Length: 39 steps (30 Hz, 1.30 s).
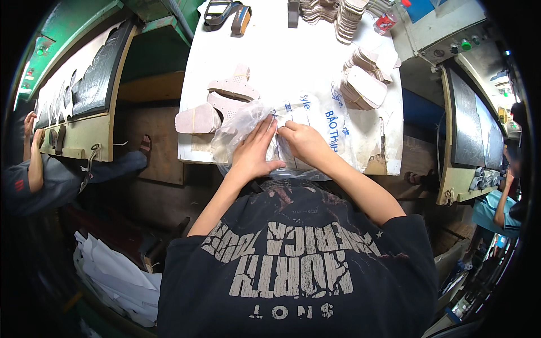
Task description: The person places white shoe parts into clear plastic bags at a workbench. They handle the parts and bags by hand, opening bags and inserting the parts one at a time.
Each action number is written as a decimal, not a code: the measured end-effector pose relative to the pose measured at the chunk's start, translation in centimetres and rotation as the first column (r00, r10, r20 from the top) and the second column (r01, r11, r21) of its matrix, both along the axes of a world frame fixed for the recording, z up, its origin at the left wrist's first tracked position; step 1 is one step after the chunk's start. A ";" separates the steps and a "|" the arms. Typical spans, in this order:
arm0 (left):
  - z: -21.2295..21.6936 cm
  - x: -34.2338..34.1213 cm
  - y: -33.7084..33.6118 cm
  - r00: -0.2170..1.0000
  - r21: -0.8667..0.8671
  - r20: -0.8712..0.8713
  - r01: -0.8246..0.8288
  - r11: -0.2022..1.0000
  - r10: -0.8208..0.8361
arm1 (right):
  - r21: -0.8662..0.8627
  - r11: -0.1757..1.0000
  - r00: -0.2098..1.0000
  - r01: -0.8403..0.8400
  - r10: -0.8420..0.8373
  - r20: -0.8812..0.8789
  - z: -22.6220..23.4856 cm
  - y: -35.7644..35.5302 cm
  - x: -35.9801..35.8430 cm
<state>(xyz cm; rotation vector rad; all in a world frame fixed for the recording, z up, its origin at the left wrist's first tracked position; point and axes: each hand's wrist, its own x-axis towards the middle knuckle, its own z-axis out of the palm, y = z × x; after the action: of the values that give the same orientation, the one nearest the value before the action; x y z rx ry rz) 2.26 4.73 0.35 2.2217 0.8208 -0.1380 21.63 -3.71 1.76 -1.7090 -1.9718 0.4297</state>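
A clear plastic bag [318, 115] with blue handwriting lies at the near edge of the white table [276, 62]. My left hand [253, 152] rests on it, fingers stretched out and the thumb pointing right. Just to the right, my right hand [303, 144] is closed in a pinch against the bag, close to the left fingertips. Whatever sits between its fingers is too small to make out. Left of the bag are banded bundles of pale pink cut pieces [197, 119], some perforated [234, 90]. On the right stands another banded stack of pale pieces [363, 87].
More stacked pieces [349, 19] fill the table's far right, near a red-capped bottle [385, 23]. A black strap-like object [218, 12] and an orange-and-black one [241, 21] lie at far left. A co-worker's arm [35, 163] is at the left bench; another person [496, 211] is at right.
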 end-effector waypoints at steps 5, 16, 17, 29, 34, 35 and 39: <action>-0.2 -0.1 -0.1 0.999 0.046 -0.041 0.027 0.999 -0.026 | -0.249 0.950 0.982 -0.188 0.183 -0.042 -0.3 -1.0 -1.0; 0.5 0.0 0.4 0.993 0.034 -0.098 0.063 0.997 -0.060 | -0.449 0.810 0.926 -0.378 0.322 -0.199 1.5 -0.9 -1.2; 0.5 0.1 0.4 0.994 0.028 -0.090 0.061 0.998 -0.058 | -0.371 0.874 0.945 -0.314 0.250 -0.211 1.6 -1.0 -1.0; 0.6 0.6 0.6 0.994 -0.005 -0.098 0.043 0.999 -0.043 | -0.592 0.689 0.908 -0.418 0.320 -0.269 4.1 0.2 1.4; -0.8 1.0 0.8 0.999 -0.035 -0.021 0.035 0.999 -0.036 | 0.042 0.998 0.975 -0.050 0.058 -0.215 15.8 2.8 7.4; -1.4 1.1 1.0 0.997 -0.036 0.074 0.038 0.999 -0.035 | 0.178 0.977 0.971 0.116 -0.074 -0.227 18.0 3.5 8.9; -4.4 2.2 2.0 0.956 0.118 0.233 0.155 0.981 -0.179 | 0.749 0.481 0.817 0.455 -0.560 -0.137 21.2 7.9 16.3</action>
<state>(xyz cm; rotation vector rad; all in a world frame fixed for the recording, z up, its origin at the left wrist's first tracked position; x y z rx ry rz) 4.48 6.69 -4.10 2.3417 0.5162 0.0947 37.95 4.18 22.95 -1.6144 -1.2629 -0.6778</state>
